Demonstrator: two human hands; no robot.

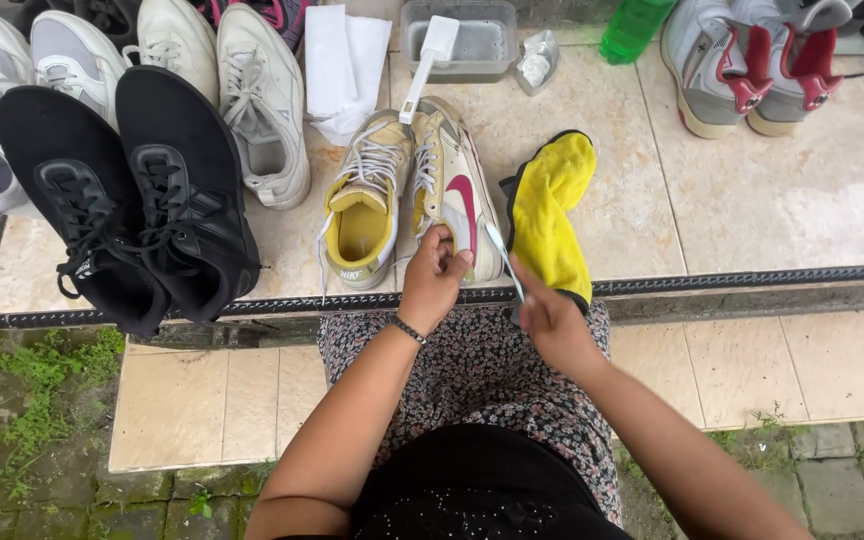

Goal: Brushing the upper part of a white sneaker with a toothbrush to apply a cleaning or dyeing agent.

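Cream leather sneakers (407,195) with yellow lining and a crimson side stripe — beside them a yellow cloth (550,215) edged black — matte black mesh trainers (132,190).

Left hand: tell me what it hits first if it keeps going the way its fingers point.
The left hand points up and away, already touching the heel of the cream sneaker with the red mark. It would likely meet that shoe first; the depth is hard to judge.
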